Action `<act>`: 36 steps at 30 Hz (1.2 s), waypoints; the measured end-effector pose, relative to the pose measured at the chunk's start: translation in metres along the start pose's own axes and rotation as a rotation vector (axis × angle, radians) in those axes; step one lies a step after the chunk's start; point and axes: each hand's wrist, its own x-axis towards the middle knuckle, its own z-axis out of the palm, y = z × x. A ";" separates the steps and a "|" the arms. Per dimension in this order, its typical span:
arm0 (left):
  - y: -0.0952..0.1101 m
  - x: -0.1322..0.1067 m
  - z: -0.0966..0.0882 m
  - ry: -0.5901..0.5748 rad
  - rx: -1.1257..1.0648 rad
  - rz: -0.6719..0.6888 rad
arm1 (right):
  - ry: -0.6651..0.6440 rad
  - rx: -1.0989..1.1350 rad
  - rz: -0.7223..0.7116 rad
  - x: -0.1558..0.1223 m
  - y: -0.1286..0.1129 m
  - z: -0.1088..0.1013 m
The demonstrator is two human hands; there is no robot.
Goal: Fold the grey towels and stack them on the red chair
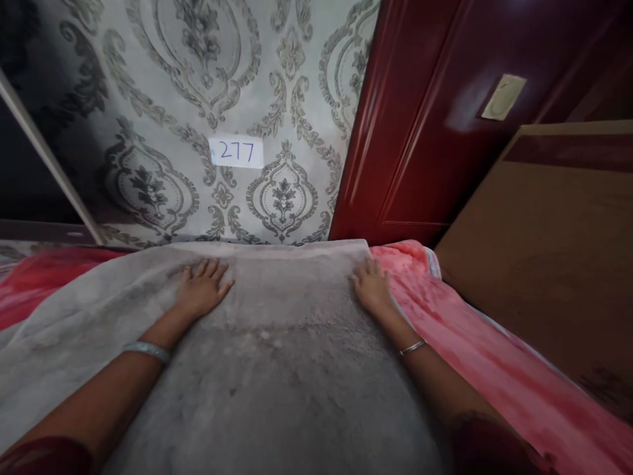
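A grey plush blanket [287,369] spreads over the surface in front of me, its far edge near the wall. My left hand [202,290] lies flat on its left part with the fingers spread. Near the blanket's far right corner, my right hand [372,287] rests palm down, fingers stretched out. Neither hand grips anything. Under the grey blanket, a pink-red blanket [455,330] shows along the right side, close beside my right hand, and again at the far left.
Patterned wallpaper [284,191] rises behind the blankets, with a white paper [237,152] marked 277 on it. A dark red panel [395,132] stands at the back right. A large brown cardboard box [548,264] borders the right side. A dark screen-like panel [30,171] is at left.
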 end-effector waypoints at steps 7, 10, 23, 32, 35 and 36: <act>-0.030 -0.008 -0.002 -0.071 0.023 0.145 | -0.141 0.097 -0.377 0.013 -0.059 0.044; -0.072 -0.025 -0.017 0.054 0.102 -0.052 | -0.062 0.068 -0.171 0.024 -0.030 0.061; -0.126 -0.047 -0.091 -0.060 0.007 -0.603 | -0.023 0.111 -0.186 0.030 -0.015 0.076; -0.011 -0.056 -0.118 -0.473 -0.252 0.130 | 0.005 0.148 -0.199 0.030 -0.013 0.080; 0.008 -0.052 -0.083 -0.486 -0.274 0.075 | 0.000 0.159 -0.181 0.030 -0.013 0.079; 0.006 -0.051 -0.073 -0.466 -0.285 0.049 | -0.003 0.161 -0.179 0.030 -0.013 0.079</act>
